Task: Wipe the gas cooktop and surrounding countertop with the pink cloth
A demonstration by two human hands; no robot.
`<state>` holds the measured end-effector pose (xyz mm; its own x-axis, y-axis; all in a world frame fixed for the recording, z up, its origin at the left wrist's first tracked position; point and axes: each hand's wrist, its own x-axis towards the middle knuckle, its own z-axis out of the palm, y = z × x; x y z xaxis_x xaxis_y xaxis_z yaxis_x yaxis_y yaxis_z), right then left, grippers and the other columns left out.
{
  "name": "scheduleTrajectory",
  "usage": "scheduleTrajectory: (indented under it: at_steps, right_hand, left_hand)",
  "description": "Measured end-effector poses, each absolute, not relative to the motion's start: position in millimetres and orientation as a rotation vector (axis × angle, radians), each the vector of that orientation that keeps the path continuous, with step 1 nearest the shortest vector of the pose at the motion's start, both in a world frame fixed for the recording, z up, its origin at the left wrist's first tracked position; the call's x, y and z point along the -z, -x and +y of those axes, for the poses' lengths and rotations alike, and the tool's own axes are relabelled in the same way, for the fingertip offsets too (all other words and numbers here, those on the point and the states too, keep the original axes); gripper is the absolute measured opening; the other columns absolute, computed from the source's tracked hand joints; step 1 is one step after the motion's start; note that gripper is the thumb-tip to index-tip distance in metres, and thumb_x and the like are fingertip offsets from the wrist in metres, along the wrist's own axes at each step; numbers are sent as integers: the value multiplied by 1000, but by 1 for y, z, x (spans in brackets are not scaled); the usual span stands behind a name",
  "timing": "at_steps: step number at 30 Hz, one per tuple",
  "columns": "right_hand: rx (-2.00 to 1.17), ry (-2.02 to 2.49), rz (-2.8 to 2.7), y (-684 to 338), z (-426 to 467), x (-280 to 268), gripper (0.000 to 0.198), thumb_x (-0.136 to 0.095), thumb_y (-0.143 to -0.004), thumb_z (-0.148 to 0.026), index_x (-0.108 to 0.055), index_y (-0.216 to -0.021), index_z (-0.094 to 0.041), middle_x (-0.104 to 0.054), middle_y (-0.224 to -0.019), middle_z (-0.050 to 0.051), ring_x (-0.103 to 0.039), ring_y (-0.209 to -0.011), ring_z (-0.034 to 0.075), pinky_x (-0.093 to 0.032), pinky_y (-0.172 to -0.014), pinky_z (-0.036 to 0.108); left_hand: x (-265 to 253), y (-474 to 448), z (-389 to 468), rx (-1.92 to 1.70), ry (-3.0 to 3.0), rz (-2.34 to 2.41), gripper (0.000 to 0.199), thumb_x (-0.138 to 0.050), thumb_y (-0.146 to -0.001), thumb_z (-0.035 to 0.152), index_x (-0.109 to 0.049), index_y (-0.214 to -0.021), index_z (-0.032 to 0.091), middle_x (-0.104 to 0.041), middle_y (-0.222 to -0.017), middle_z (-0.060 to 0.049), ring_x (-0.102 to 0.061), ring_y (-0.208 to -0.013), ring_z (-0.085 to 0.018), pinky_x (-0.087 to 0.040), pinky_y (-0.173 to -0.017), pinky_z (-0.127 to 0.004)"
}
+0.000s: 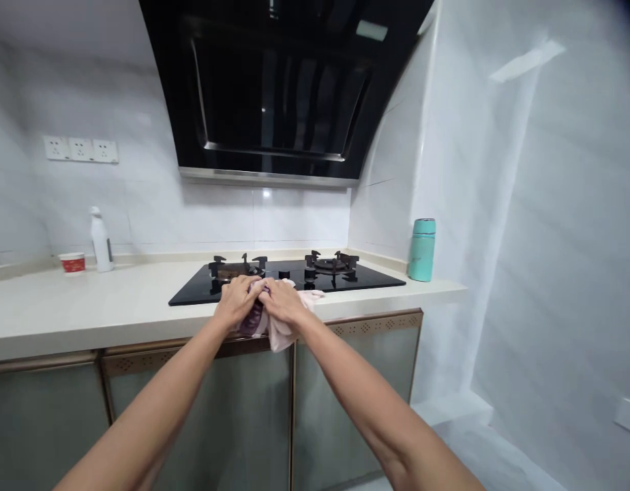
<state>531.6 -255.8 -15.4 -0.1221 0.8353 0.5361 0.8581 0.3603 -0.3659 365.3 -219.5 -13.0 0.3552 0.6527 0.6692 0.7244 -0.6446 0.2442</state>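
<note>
My left hand (236,300) and my right hand (283,300) meet at the front edge of a black glass gas stove (373,276). Both are closed on a pale pink cloth (281,335) with a dark purple patch, which is bunched between them. Part of the cloth hangs over the counter's front edge, and another part spreads rightward beside my right hand. My fingertips are partly hidden in its folds. Just beyond the hands stand the stove's black knobs (309,274). The left burner (238,269) is partly behind my left hand; the right burner (331,264) shows more fully.
A black range hood (279,95) hangs low over the stove. On the pale counter (115,300) stand a white bottle (101,242) and a red-and-white cup (72,263) at left, and a turquoise flask (422,251) at right. Glass-fronted cabinets (233,416) lie below.
</note>
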Motion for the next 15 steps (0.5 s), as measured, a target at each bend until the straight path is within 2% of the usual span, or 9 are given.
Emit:
scheduleTrajectory:
  at_steps: [3,7,9,11,15]
  right_hand:
    - [-27,1404,-1993,-530,-252,8,38,-36,-98,-44,-55,-124,-23,-59,-130,9,-57,-108,23,-42,-95,36]
    - [-30,1404,-1985,-560,-256,4,43,-22,-102,-38,-54,-124,-20,-65,-115,6,-60,-100,18,-47,-86,30]
    - [37,1446,-1951,-578,-260,2,43,-21,-102,-36,-53,-125,-20,-66,-114,5,-60,-100,18,-47,-85,29]
    - [144,1529,-1896,-599,-264,2,40,-25,-101,-33,-56,-122,-20,-65,-118,7,-59,-103,18,-45,-87,29]
    - [382,1791,-1739,-647,-274,14,43,-23,-101,-30,-65,-101,-19,-68,-107,10,-62,-98,21,-42,-83,32]
  left_hand:
    - [15,-364,-229,1298,2371,-1220,51,-35,-98,53,-55,-136,25,-53,-143,-10,-47,-133,-27,-37,-111,-45]
    - [21,-382,-256,1084,2287,-922,71,-58,-86,62,-45,-146,28,-36,-158,-12,-31,-145,-33,-27,-116,-50]
    - [23,-395,-266,849,2349,-848,91,-69,-77,64,-33,-153,30,-38,-157,-12,-31,-145,-34,-28,-114,-52]
    - [24,-407,-270,657,2387,-867,100,-75,-72,63,-28,-155,31,-45,-153,-12,-35,-141,-35,-33,-109,-53]
    - [22,-425,-267,516,2341,-944,79,-76,-68,68,-53,-136,36,-53,-144,-9,-40,-133,-39,-40,-96,-52]
